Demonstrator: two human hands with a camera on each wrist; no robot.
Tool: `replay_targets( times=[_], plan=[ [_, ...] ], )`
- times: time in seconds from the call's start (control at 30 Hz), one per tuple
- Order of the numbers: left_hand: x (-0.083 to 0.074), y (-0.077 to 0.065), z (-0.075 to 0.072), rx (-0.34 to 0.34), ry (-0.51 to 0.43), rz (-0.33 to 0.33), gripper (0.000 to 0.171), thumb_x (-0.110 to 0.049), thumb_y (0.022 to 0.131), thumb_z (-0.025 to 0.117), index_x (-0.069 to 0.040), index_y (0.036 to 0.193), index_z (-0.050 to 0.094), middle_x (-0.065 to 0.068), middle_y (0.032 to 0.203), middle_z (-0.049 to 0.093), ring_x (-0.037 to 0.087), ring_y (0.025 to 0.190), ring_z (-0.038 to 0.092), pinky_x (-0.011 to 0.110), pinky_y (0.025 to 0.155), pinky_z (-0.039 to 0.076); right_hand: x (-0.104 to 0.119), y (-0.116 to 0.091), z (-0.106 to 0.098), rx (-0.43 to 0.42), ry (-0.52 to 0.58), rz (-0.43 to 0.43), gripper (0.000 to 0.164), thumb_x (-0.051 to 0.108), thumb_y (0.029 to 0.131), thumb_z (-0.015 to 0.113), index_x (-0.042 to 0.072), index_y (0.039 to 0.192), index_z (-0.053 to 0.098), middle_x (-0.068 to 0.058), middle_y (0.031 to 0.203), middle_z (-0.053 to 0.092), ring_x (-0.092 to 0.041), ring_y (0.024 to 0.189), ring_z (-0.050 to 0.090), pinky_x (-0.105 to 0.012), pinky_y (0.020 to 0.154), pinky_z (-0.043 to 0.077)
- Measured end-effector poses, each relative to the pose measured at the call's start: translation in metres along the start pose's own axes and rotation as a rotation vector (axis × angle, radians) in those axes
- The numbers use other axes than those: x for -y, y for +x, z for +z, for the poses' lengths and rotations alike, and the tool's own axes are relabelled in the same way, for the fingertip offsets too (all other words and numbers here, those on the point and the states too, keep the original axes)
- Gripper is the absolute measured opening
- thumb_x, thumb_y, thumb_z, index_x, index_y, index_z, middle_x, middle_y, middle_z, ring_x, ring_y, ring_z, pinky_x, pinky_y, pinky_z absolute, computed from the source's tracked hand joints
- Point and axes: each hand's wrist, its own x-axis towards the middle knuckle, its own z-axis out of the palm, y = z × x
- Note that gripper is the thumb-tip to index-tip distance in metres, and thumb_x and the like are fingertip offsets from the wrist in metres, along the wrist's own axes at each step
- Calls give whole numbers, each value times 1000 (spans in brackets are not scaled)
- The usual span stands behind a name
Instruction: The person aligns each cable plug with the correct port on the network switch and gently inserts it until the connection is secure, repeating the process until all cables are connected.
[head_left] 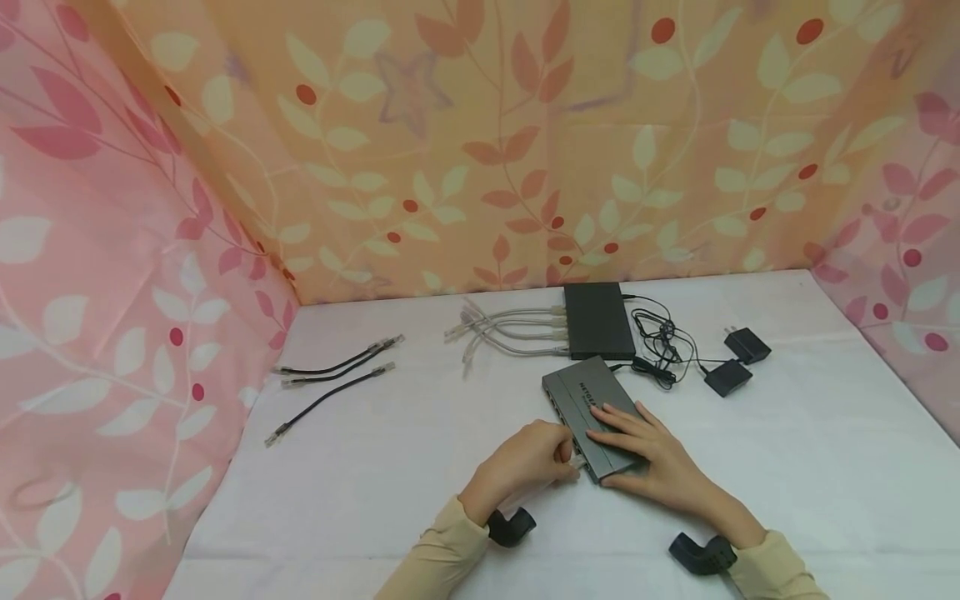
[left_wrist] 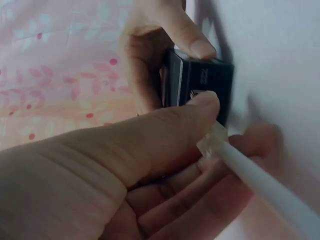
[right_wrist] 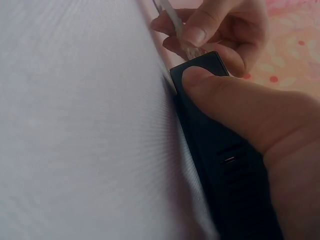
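Note:
A grey NETGEAR network switch (head_left: 580, 404) lies tilted across the white table, its port side facing left. My left hand (head_left: 527, 457) pinches the clear plug (left_wrist: 213, 141) of a whitish network cable (left_wrist: 267, 187) between thumb and fingers. In the right wrist view, the plug meets the near corner of the switch's port side. My right hand (head_left: 663, 462) holds the switch, fingers spread over its top and thumb (right_wrist: 210, 90) against its near end. The left thumb partly hides the ports in the left wrist view.
Behind stands a black box (head_left: 600, 321) with several grey cables (head_left: 517, 335) plugged into its left side. Black power cords (head_left: 660, 337) lie tangled to the right, by two power adapters (head_left: 727, 377). Three short black network cables (head_left: 333, 396) lie at the left.

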Motion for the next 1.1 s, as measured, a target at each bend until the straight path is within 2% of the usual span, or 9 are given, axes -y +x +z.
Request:
replay_targets(
  times=[0.13,0.3,0.73,0.87,1.0,1.1],
  plan=[
    [1,0,0,0,-18,0,22,-20,77,76,-14,71,56,-10,57,54,0,50,48,14,49,39,0,0,0,-2,-3,0,66,38,65,82,18,124,61,-11,137,49,-34,126,42,-43,113,10],
    [3,1,0,35,-50,18,19,-18,77,76,-13,72,59,-10,56,56,-1,51,50,14,51,41,0,0,0,-6,2,-1,66,38,65,82,18,124,61,-12,137,49,-34,126,42,-43,113,10],
    [8,3,3,62,-91,28,20,-19,77,76,-13,68,59,-7,51,57,1,47,47,14,50,39,2,0,0,-4,35,10,65,36,65,83,16,124,61,-13,137,48,-33,128,40,-42,114,8],
    [8,3,4,64,-90,38,18,-18,78,76,-13,71,60,-8,52,58,0,48,50,13,52,40,4,0,0,-3,42,16,65,35,65,83,16,124,61,-13,137,48,-34,128,40,-42,114,8],
    [8,3,4,68,-129,47,15,-17,78,75,-11,74,61,-6,54,60,1,49,53,13,55,41,4,1,0,0,42,20,65,35,66,82,16,124,60,-13,137,48,-35,127,41,-42,114,8],
    [8,4,6,44,-124,51,16,-18,79,75,-12,73,62,-7,54,59,0,48,51,13,53,40,2,1,-1,4,32,17,65,36,66,82,17,124,60,-13,137,48,-35,127,41,-41,114,7]
  ],
)
